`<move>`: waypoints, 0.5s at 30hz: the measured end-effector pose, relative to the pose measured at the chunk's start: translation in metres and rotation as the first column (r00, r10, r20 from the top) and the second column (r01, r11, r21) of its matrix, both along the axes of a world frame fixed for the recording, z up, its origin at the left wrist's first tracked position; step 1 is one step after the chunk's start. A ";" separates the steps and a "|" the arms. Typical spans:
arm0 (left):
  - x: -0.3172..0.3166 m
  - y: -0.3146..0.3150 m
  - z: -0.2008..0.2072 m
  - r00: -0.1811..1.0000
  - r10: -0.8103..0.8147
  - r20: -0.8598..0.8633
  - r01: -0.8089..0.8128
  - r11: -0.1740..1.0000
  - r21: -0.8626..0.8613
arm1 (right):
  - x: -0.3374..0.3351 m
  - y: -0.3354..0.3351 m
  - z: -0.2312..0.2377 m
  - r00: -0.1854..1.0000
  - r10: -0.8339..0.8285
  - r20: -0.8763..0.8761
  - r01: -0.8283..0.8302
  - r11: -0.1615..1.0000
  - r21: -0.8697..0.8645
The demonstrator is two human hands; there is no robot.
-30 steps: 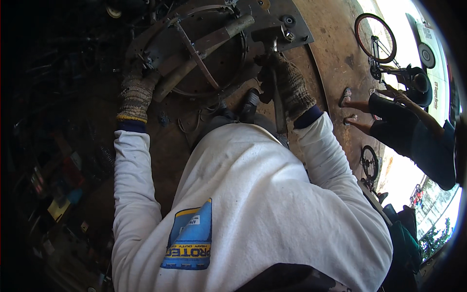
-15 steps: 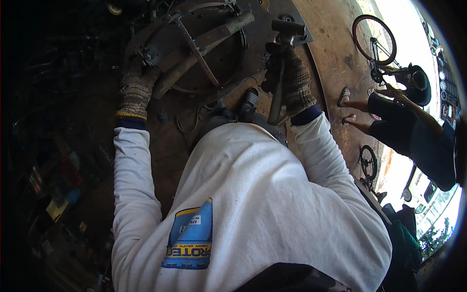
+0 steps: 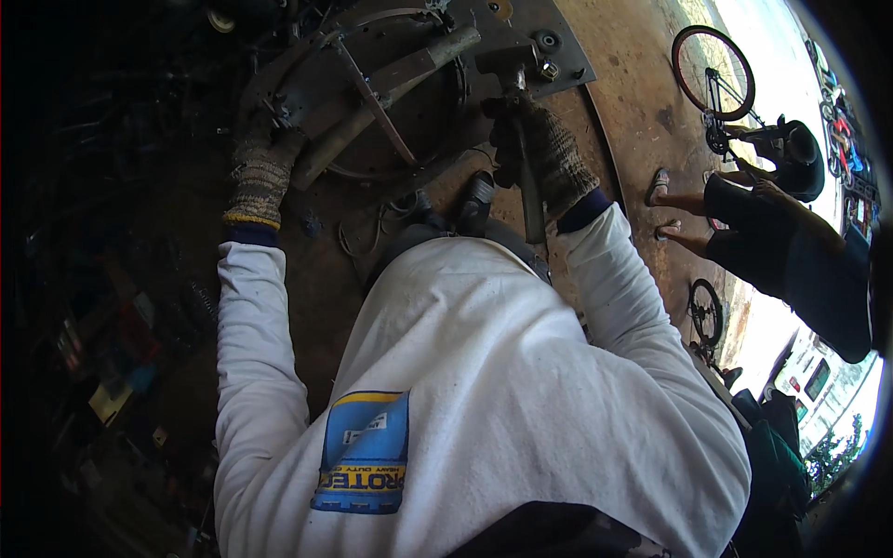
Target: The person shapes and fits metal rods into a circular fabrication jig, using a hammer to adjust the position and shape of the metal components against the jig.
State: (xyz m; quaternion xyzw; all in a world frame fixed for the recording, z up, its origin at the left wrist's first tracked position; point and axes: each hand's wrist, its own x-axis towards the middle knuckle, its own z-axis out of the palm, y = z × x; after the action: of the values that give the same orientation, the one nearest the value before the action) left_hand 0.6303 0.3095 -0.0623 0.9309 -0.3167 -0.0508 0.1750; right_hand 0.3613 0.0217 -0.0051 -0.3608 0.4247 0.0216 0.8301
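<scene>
My right hand [image 3: 547, 153], in a grey knit work glove, is closed around the handle of a hammer [image 3: 534, 206]. The hammer's head is up beyond my fist, over the right part of a dark metal plate [image 3: 488, 88]. My left hand [image 3: 267, 158], gloved too, rests at the left side of a metal ring frame [image 3: 462, 98]; its fingers are lost in shadow. A thick round bar [image 3: 321, 160] runs slantwise across the frame, close to that hand. A narrow flat strip [image 3: 367, 93] crosses over the bar.
A round black part [image 3: 547, 40] and a shiny nut-like piece [image 3: 549, 70] sit on the plate's right end. Below is a brown floor [image 3: 642, 102]. To the right, a person in dark clothes [image 3: 772, 223] stands by a bicycle [image 3: 714, 79]. Dark clutter fills the left side.
My right hand and the hammer have shifted left, the head tilting left and uncovering the nut-like piece on the plate. My left hand stays in place.
</scene>
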 end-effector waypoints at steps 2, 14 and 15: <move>-0.006 -0.003 0.005 1.000 0.012 -0.026 -0.013 1.000 -0.010 | -0.003 -0.001 -0.004 0.997 -0.066 0.047 0.065 0.998 0.010; -0.006 -0.005 0.005 0.999 0.046 -0.026 -0.045 0.998 0.046 | -0.042 0.030 -0.032 0.986 -0.020 0.167 0.073 0.946 -0.317; -0.006 -0.005 0.004 0.998 0.041 -0.039 -0.040 0.999 0.035 | -0.043 0.033 -0.037 0.983 -0.032 0.180 0.096 0.930 -0.356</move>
State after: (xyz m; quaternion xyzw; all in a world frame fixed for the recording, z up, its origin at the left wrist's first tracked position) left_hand 0.6242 0.3042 -0.0583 0.9388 -0.2932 -0.0713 0.1663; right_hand 0.3186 0.0542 -0.0416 -0.4944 0.3598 -0.1154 0.7828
